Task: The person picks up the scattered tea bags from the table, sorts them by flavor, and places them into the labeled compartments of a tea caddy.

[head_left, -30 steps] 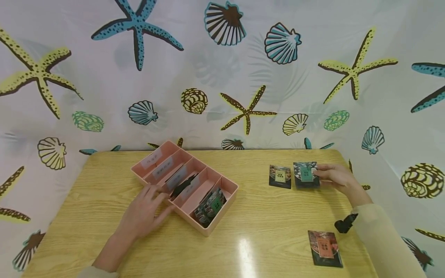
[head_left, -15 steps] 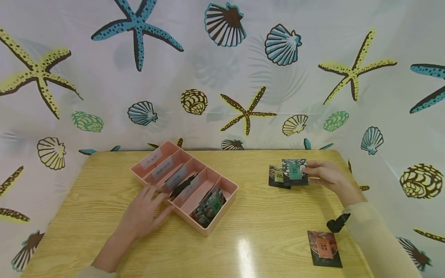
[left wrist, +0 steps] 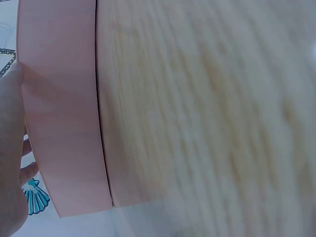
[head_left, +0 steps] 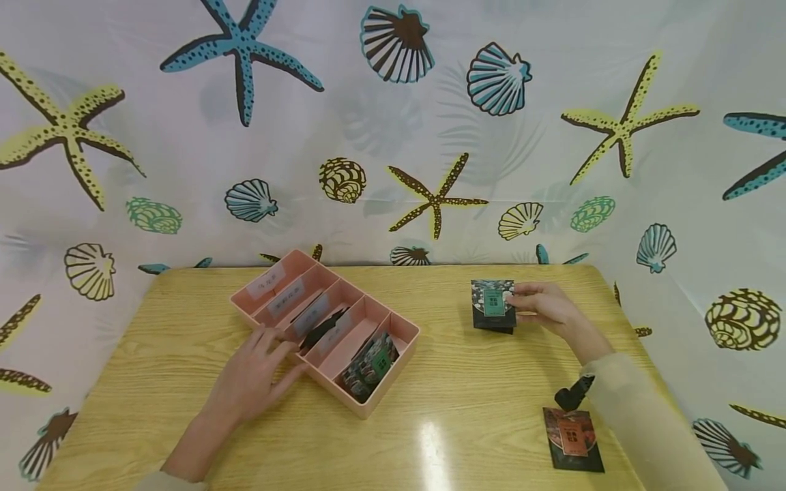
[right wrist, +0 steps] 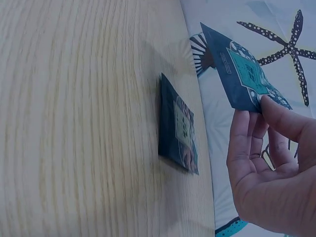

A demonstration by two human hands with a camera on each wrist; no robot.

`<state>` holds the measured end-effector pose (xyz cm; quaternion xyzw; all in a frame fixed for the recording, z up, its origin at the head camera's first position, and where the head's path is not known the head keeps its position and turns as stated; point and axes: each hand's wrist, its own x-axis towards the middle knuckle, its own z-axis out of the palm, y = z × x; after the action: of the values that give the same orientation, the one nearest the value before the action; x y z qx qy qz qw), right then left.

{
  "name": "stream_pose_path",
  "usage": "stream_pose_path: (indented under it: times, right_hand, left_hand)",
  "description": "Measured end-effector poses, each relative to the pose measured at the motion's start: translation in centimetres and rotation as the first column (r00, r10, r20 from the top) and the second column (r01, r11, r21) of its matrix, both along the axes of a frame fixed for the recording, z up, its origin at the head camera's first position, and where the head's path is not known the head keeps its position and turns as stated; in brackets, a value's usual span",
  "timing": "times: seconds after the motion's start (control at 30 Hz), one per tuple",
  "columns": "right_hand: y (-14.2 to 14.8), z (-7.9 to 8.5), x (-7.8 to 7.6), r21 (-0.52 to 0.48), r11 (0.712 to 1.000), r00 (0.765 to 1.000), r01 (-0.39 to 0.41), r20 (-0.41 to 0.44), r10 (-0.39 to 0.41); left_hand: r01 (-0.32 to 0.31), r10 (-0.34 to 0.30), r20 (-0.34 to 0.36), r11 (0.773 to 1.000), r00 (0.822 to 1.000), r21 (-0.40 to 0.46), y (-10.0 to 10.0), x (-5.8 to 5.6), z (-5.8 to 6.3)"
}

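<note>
My right hand pinches a flat, dark sachet with a green label between thumb and fingers. In the right wrist view, this sachet is raised off the table, above a sachet with a pale yellow label. From the head, the held sachet covers nearly all of the lower one. Toward the left, my left hand rests its fingers on the near-left rim of a pink divided box. Several dark sachets with green labels stand in a near compartment; darker packets sit farther back.
A sachet with a red label lies at the table's right front, under the black clip hanging from my right sleeve. White paper labels mark the box compartments. A patterned cloth hangs behind the wooden table.
My right hand has carried the green-labelled sachet leftward, from beside the yellow-labelled sachet to over it. The left hand and the box have stayed in place.
</note>
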<state>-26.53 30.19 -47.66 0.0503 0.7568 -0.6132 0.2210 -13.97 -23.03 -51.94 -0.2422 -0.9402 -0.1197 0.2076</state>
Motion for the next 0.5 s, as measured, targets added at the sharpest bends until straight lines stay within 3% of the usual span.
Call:
stream_pose_path:
  times: [0.5]
  right_hand:
    - [-4.3,0.6,-0.2,-0.100,0.995,0.999,-0.021,0.025,0.024]
  left_hand:
    - [0.003,-0.003,0.004,1.000,1.000,-0.013,0.0,0.0,0.1]
